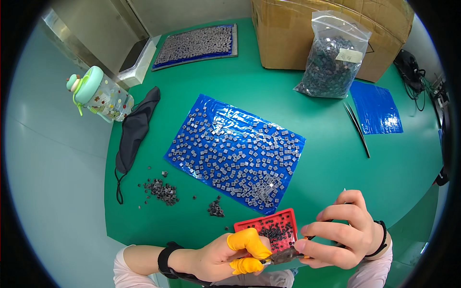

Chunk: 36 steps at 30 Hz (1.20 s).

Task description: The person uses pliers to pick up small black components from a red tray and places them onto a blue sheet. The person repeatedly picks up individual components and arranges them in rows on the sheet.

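Note:
My left hand [218, 257] wears yellow finger cots [249, 241] on thumb and forefinger, which are pinched together. Whatever lies between them is too small to make out. At those fingertips is the dark metal head of a pair of pliers [284, 256]. My right hand [348, 233] is closed around the pliers' handles, which show black and orange between the fingers. A thin pointed tip sticks out above the right hand; what it belongs to is hidden. Just beyond both hands sits a shallow red tray [259, 221] with many small dark pieces in it, partly covered by my left hand.
A blue sheet [204, 103] bears many small square grey pieces. Dark piles [163, 192] lie left of it. Around stand a bottle [103, 93], black mask [136, 129], filled grey board [197, 45], cardboard box [283, 33], zip bag of pieces [331, 67], tweezers [357, 129] and smaller blue sheet [377, 108].

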Each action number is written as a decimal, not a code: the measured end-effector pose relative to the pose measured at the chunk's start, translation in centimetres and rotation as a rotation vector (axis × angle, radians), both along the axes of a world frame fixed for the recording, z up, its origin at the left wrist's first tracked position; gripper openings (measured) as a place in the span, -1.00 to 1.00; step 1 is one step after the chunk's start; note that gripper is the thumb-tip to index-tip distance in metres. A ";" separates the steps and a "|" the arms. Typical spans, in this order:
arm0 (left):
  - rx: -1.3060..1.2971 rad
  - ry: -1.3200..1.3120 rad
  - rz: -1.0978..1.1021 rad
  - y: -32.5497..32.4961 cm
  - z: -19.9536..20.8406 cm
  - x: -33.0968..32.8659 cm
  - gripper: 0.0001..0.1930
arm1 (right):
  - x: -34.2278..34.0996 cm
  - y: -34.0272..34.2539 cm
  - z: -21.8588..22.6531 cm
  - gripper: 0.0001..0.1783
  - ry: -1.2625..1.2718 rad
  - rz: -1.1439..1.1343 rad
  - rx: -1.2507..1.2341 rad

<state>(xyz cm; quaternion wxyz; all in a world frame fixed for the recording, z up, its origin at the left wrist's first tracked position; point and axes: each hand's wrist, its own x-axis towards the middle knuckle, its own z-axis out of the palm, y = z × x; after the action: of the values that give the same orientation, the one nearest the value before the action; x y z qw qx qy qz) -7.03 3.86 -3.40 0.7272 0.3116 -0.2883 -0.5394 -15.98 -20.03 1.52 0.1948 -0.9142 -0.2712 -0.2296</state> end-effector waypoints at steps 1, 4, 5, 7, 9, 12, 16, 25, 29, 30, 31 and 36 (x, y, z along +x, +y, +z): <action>0.014 0.024 -0.035 0.1 0.0 -0.1 -0.83 | 0.0 0.0 -0.1 -0.69 0.001 0.011 0.004; 0.093 0.072 -0.152 0.5 -0.8 -0.5 -0.88 | 0.0 0.0 -0.1 -0.69 -0.011 0.030 0.005; 0.098 0.081 -0.192 0.5 -0.8 -0.3 -0.87 | 0.0 0.0 -0.1 -0.69 -0.017 0.034 0.004; 0.106 0.098 -0.276 0.4 -0.8 0.2 -0.81 | -0.1 0.0 0.0 -0.69 -0.036 0.022 -0.018; 0.116 0.008 -0.281 0.3 -1.2 0.4 -0.77 | -0.2 0.1 0.1 -0.69 -0.041 0.018 -0.032; 0.107 -0.188 -0.236 -0.1 -0.1 1.4 -0.73 | -0.3 0.1 0.2 -0.69 -0.046 0.010 -0.043; 0.228 -0.136 0.039 0.0 0.7 0.6 -0.71 | -0.3 0.0 0.3 -0.69 -0.059 -0.058 -0.053; 0.120 -0.030 0.303 -0.5 0.7 0.3 -0.72 | -0.1 0.0 0.1 -0.67 -0.042 -0.093 -0.061; 0.190 0.016 0.368 -0.4 1.2 0.0 -0.77 | -0.1 -0.2 -0.3 -0.67 -0.020 -0.075 -0.021; 0.198 -0.030 0.371 -0.4 1.2 0.0 -0.77 | -0.1 -0.3 -0.3 -0.68 -0.016 -0.069 -0.010; 0.206 -0.076 0.373 -0.3 1.1 0.1 -0.76 | -0.1 -0.3 -0.3 -0.68 -0.017 -0.069 -0.011; 0.251 -0.057 0.324 -0.2 1.4 0.3 -0.76 | -0.2 -0.4 -0.1 -0.68 -0.021 -0.076 -0.036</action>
<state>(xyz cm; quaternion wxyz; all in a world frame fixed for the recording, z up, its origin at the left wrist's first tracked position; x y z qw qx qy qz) -6.77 3.64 -2.05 0.7513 0.4574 -0.1855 -0.4381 -16.19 -20.38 1.44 0.1667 -0.9247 -0.2422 -0.2417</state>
